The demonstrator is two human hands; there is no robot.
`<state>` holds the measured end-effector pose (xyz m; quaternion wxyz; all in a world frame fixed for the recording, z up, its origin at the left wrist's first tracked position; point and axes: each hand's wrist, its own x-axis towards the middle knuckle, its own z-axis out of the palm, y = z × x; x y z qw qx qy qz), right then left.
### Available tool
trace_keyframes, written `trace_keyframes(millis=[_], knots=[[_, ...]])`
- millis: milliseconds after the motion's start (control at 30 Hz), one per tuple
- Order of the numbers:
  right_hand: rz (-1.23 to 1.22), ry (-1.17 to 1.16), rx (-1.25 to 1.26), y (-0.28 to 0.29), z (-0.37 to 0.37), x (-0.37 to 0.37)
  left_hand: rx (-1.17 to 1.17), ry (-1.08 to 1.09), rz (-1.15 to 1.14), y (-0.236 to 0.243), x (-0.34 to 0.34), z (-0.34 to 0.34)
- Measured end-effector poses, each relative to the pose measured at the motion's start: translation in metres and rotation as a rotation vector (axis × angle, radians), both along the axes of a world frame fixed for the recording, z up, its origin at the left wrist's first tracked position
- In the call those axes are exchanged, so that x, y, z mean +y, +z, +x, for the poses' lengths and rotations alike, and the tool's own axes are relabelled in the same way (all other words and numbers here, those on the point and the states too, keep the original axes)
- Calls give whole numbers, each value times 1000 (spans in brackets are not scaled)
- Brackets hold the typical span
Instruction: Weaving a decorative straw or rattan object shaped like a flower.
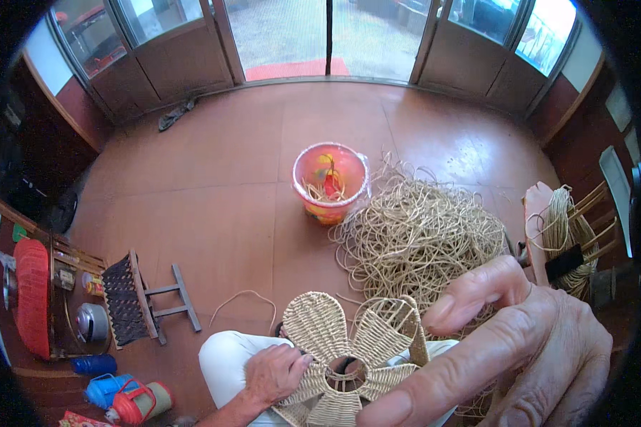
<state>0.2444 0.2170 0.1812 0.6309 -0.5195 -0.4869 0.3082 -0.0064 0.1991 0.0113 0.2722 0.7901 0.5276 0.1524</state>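
A woven flower-shaped piece (pixel 313 320) of pale cord, with a round central opening and a partly bare frame at its upper right, rests over my white-clad legs (pixel 221 363). My left hand (pixel 274 373) grips its left side, fingers curled at a petal. My right hand (pixel 513 356) looms large and close to the camera at the lower right, partly covering the piece. Its fingers are apart, one bent and one stretched, with nothing visible between them. A big tangled pile of cord (pixel 420 242) lies on the floor beyond the piece.
A pink bucket (pixel 320 213) holding cord stands ahead. A low stool (pixel 128 299), a shelf with a red item (pixel 30 299), a kettle (pixel 91 320) and flasks (pixel 139 406) sit left. A cord coil (pixel 559 220) hangs on wooden furniture at right. Doors (pixel 456 64) line the back.
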Motion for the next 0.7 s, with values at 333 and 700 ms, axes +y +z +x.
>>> trace_keyframes(millis=[333,700], knots=[[-253,478,-227,-14,65,63,63,11,-72,-3,0,-5],[-147,1156,167,10,26,-23,-11,215,-189,33,-1,5]])
